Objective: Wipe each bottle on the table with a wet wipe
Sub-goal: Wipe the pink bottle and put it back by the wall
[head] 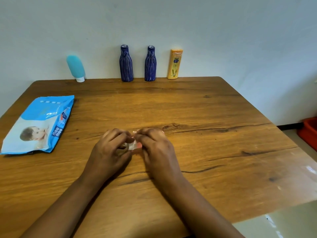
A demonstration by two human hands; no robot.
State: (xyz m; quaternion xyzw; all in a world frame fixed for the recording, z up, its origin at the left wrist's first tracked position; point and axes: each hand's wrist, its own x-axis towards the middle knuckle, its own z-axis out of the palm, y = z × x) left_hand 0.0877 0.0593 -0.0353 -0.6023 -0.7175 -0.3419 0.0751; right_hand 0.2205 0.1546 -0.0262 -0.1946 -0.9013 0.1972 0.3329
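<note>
A wooden table (205,117) is seen from above and behind, set against a pale wall (223,31). Two bare forearms reach in from the bottom edge, and the hands meet near the middle of the tabletop.

The left hand (111,150) and the right hand (154,148) are held close together, knuckles up, low over the wood. The fingers of both are curled inward and pinch a small white item (132,146) between them. A pinkish tinge is seen on its right side. Most of it is hidden by the fingers, so what it is cannot be told for certain.

Four bottles are lined up along the far edge of the table, by the wall, well apart from the hands. From left to right:
- A teal squeeze bottle (76,67) is stood on its white cap and leans to the left.
- A dark blue bottle (126,64) with pale streaks is stood upright.
- A second dark blue bottle (150,65) of the same kind is stood just beside it.
- A yellow lotion bottle (175,65) is stood upright near that one.

A blue and white pack of baby wet wipes (37,124) is laid flat near the left edge of the table. Part of a red container (308,131) is seen on the floor at the far right.
</note>
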